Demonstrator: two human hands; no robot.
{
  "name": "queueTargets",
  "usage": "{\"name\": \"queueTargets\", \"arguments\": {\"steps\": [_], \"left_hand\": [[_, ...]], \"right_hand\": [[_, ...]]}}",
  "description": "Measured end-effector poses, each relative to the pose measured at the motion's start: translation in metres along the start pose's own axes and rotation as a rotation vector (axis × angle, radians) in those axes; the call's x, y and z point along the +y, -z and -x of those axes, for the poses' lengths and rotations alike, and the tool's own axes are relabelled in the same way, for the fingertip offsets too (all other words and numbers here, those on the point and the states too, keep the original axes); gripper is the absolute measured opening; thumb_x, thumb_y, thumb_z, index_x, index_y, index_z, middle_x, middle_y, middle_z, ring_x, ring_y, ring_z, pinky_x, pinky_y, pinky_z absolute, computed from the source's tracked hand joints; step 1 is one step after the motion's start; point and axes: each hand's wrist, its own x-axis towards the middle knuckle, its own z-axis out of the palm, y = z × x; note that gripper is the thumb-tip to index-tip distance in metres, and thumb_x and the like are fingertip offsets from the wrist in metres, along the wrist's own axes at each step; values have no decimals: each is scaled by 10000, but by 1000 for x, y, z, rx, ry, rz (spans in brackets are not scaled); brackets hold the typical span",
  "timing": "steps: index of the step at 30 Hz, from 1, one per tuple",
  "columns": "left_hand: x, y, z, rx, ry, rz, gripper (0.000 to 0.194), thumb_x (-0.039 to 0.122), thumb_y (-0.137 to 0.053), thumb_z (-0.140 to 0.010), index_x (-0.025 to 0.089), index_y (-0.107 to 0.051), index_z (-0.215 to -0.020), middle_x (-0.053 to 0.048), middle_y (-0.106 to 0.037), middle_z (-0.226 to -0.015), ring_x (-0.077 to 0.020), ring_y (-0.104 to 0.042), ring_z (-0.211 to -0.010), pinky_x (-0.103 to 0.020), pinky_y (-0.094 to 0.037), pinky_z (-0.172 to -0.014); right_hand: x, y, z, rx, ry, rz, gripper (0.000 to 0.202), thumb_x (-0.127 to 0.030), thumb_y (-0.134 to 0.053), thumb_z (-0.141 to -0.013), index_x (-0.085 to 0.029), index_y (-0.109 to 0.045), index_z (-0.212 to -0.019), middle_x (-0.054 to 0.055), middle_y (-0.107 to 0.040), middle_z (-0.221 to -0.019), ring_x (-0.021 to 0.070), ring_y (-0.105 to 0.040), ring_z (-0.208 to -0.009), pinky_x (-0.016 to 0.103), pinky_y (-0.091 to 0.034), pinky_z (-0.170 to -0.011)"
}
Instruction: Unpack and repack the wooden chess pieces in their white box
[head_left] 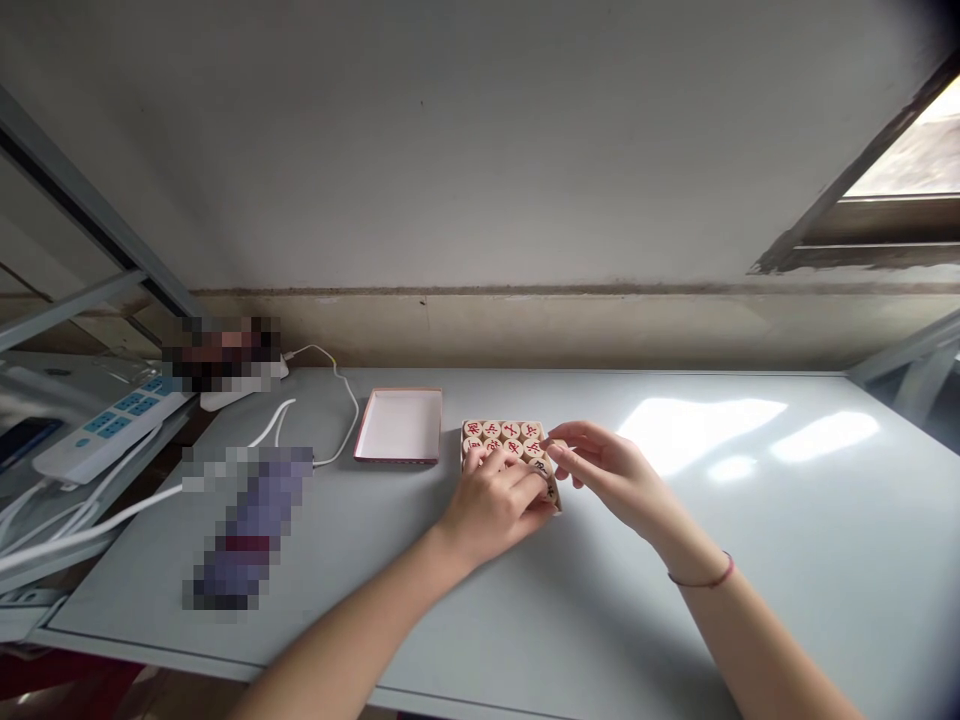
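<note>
A shallow box (463,437) holds rows of round wooden pieces (511,430) marked with red characters. Near its front right corner, pieces with black characters (540,467) show. My left hand (491,500) lies over the front of the box, fingers spread on the pieces and hiding some of them. At the box's right edge is my right hand (600,465), its thumb and forefinger closed on a round wooden piece (556,444), which is partly hidden by the fingers.
An open box lid (401,425) lies left of the box. Further left are a blurred-out purple object (259,525), white cables (345,385) and a power strip (112,425). A wall (480,330) runs behind the grey table (660,620).
</note>
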Motion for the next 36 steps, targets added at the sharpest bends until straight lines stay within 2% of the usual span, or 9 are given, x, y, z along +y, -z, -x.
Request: {"name": "queueTargets", "arguments": {"steps": [6, 9, 12, 14, 18, 27, 31, 35, 36], "left_hand": [[-3, 6, 2, -63, -93, -63, 186, 373, -537, -885, 234, -658, -902, -11, -682, -1057, -210, -545, -1001, -383, -369, -836], [-7, 11, 4, -72, -76, -60, 216, 411, -574, -852, 235, -656, -949, -38, -642, -1143, -228, -528, -1045, -398, -388, -866], [-15, 18, 7, -83, -44, -56, 352, 464, -628, -797, 241, -623, -1070, -68, -589, -1217, -258, -488, -1123, -421, -397, -917], [-20, 21, 9, -97, -23, -67, 467, 488, -658, -759, 253, -583, -1155, -82, -540, -1276, -283, -447, -1183, -447, -391, -953], [-25, 21, 10, -126, -4, -84, 586, 500, -690, -724, 274, -533, -1241, -96, -460, -1358, -309, -372, -1270, -483, -344, -1028], [-24, 16, 10, -133, -19, -89, 564, 523, -609, -804, 284, -498, -1302, -109, -475, -1351, -300, -387, -1275, -504, -305, -1057], [-26, 15, 10, -121, -28, -71, 600, 526, -636, -783, 279, -493, -1310, -108, -472, -1358, -293, -381, -1275, -488, -300, -1061], [-25, 25, 7, -47, -33, -68, 773, 695, -607, -693, 292, -466, -1338, -107, -437, -1398, -350, -334, -1293, -567, -194, -1083], [-26, 29, 5, -3, -7, -76, 752, 699, -580, -715, 286, -471, -1333, -103, -457, -1383, -347, -350, -1280, -564, -191, -1083]], "right_hand": [[0, 6, 3, -130, -8, 140, 320, -484, -592, -807, -210, -597, -971, 71, -653, -962, 150, -635, -693, 276, -538, -576], [-4, 9, 7, -214, 77, 246, 225, -413, -554, -838, -223, -611, -945, 64, -612, -1034, 137, -634, -728, 289, -562, -662], [-7, 7, 11, -273, 153, 351, 193, -325, -515, -856, -246, -611, -1004, 50, -599, -1032, 127, -633, -762, 287, -560, -715], [-7, 4, 13, -274, 174, 432, 199, -288, -510, -854, -255, -595, -1031, 37, -607, -974, 124, -627, -736, 278, -551, -667], [-4, -3, 14, -271, 196, 572, 116, -263, -520, -849, -246, -613, -915, 20, -607, -870, 113, -593, -649, 269, -511, -592], [-3, -4, 13, -277, 229, 591, 137, -335, -548, -843, -261, -664, -837, 33, -610, -870, 120, -560, -582, 296, -501, -570], [-3, -2, 12, -235, 242, 524, 187, -396, -538, -849, -261, -666, -833, 43, -618, -837, 135, -569, -595, 301, -499, -560], [-4, 6, 8, 7, 197, 411, 276, -476, -528, -853, -224, -641, -857, 51, -628, -781, 139, -565, -584, 295, -484, -546], [-5, 8, 7, 80, 177, 362, 295, -494, -535, -844, -215, -633, -854, 54, -631, -771, 145, -570, -596, 295, -483, -549]]}}
